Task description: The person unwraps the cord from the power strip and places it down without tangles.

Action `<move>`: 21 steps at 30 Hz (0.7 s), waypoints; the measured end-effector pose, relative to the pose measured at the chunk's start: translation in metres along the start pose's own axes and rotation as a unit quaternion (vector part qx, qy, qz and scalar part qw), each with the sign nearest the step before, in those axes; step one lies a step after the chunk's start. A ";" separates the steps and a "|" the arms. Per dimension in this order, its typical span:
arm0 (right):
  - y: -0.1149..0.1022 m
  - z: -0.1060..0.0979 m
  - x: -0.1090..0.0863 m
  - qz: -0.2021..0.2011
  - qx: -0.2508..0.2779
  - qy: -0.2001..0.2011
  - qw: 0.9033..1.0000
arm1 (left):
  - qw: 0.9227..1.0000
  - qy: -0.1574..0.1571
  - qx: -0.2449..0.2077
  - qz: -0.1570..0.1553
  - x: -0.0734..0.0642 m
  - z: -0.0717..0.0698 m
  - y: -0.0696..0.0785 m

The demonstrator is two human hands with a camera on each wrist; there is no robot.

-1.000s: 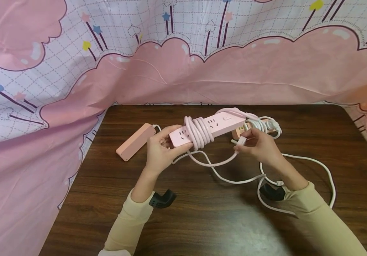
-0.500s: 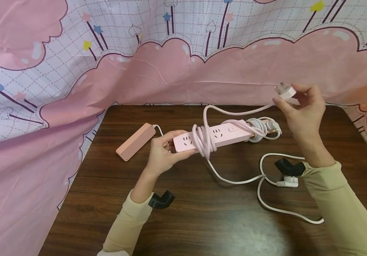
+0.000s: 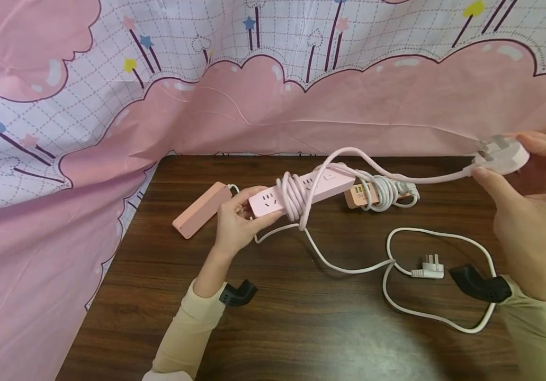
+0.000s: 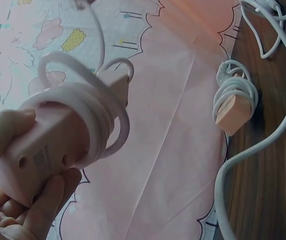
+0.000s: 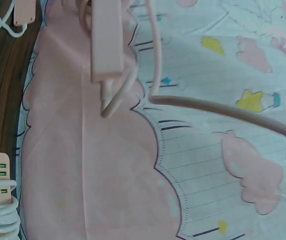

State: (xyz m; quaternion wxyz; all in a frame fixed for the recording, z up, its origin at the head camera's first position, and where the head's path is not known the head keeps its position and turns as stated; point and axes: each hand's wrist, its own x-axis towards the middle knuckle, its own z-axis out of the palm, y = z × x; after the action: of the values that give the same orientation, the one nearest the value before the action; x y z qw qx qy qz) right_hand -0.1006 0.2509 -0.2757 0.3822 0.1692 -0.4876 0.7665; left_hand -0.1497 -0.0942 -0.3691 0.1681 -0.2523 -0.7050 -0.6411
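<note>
My left hand (image 3: 236,219) grips the left end of a pink power strip (image 3: 332,182), held above the table with its sockets facing up. Several turns of its thick pale pink cord (image 3: 293,197) wrap around the strip's middle. From there the cord arcs right to a three-pin plug (image 3: 503,156), which my right hand (image 3: 535,196) pinches between thumb and fingers, pins pointing up and left. In the left wrist view, the thumb and fingers clasp the strip's end, and its underside (image 4: 45,145) shows. The right wrist view catches the cord (image 5: 218,107) running to the thumb.
An orange-pink power strip (image 3: 202,210) lies on the dark wooden table (image 3: 273,328) at left. Its white cord (image 3: 344,271) runs to a plug (image 3: 429,267) lying at right. A smaller orange strip (image 3: 360,196) wrapped in white cord lies behind. A patterned curtain (image 3: 263,100) hangs at the back.
My right hand has carried the plug far to the right and up, drawing out more cord from the strip. The left hand stays nearly in place, still holding the strip.
</note>
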 end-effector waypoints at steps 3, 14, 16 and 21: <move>-0.013 -0.009 -0.012 0.030 -0.009 -0.006 0.999 | 1.000 0.021 0.008 0.007 0.002 -0.005 -0.002; 0.000 -0.072 -0.038 0.098 -0.113 -0.123 0.981 | 0.996 0.078 -0.030 0.007 0.014 -0.023 0.005; 0.007 -0.083 -0.043 0.111 -0.194 -0.124 0.967 | 0.997 0.077 -0.030 0.010 0.015 -0.023 0.008; 0.022 -0.104 -0.054 0.169 -0.445 -0.144 0.868 | 0.997 0.069 -0.037 0.003 0.015 -0.021 0.013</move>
State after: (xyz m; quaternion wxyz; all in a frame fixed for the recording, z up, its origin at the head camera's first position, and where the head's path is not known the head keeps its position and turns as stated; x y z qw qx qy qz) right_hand -0.0704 0.3143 -0.3724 0.2075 0.0046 -0.8476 0.4883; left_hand -0.1566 -0.1120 -0.3477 0.2088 -0.2163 -0.6666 -0.6821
